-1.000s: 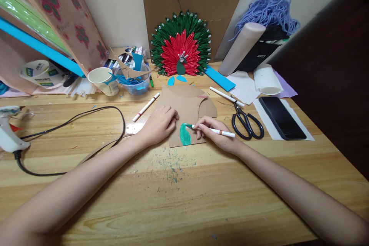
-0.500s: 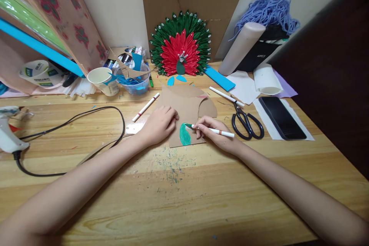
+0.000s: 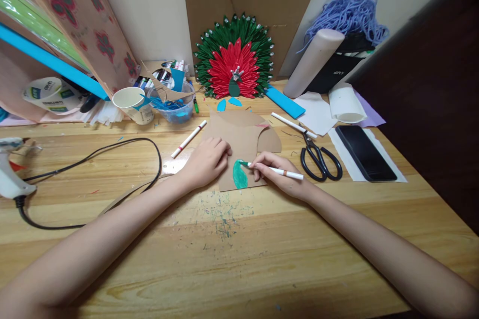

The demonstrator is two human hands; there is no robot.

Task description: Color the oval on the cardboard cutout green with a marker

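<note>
My right hand (image 3: 279, 172) pinches a white marker (image 3: 286, 173) with a green tip and a brown band. Its tip touches the top of a green, curved, teardrop-like shape (image 3: 240, 175), coloured on a piece of brown cardboard (image 3: 239, 132). My left hand (image 3: 209, 159) rests on the cardboard's left side, fingers curled and pressed down on it; its fingertips are partly hidden. The cardboard has a curved cut on its right and lies flat on the wooden table (image 3: 262, 254).
Behind stands a green and red peacock craft (image 3: 235, 57). Black-handled scissors (image 3: 320, 159), a phone (image 3: 365, 152) and a blue strip (image 3: 285, 101) lie right. To the left are a capped marker (image 3: 189, 138), a paper cup (image 3: 133, 105), a plastic tub (image 3: 174, 109) and a corded glue gun (image 3: 15, 174).
The marker tip has shifted slightly left and up onto the top of the green shape, where a pale gap now looks filled. My left hand stays put.
</note>
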